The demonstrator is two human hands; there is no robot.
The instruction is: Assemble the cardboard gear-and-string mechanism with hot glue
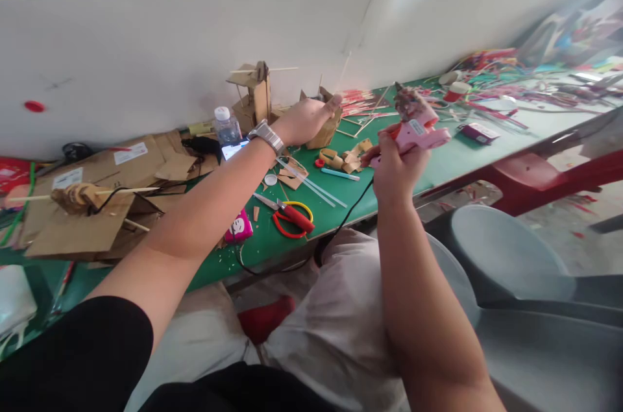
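Observation:
My right hand [400, 169] is closed round the handle of a pink hot glue gun [418, 133], raised above the table edge. Its nozzle end points up and is caked with brownish residue; a black cord hangs below. My left hand [311, 120], with a metal watch [266, 135] at the wrist, reaches over the table with thumb and fingers drawn together. A thin pale strand rises near its fingertips. What the fingers hold cannot be made out. A small cardboard box [325, 134] stands directly behind and below that hand, partly hidden by it.
On the green table [360, 199] lie scissors [287, 212], clear glue sticks [314, 183], a cardboard ring [331, 157] and a pink box [239, 228]. A cardboard stand [256, 94], a bottle [226, 126] and cardboard sheets [87, 224] are leftward. Grey stools [506, 256] stand right.

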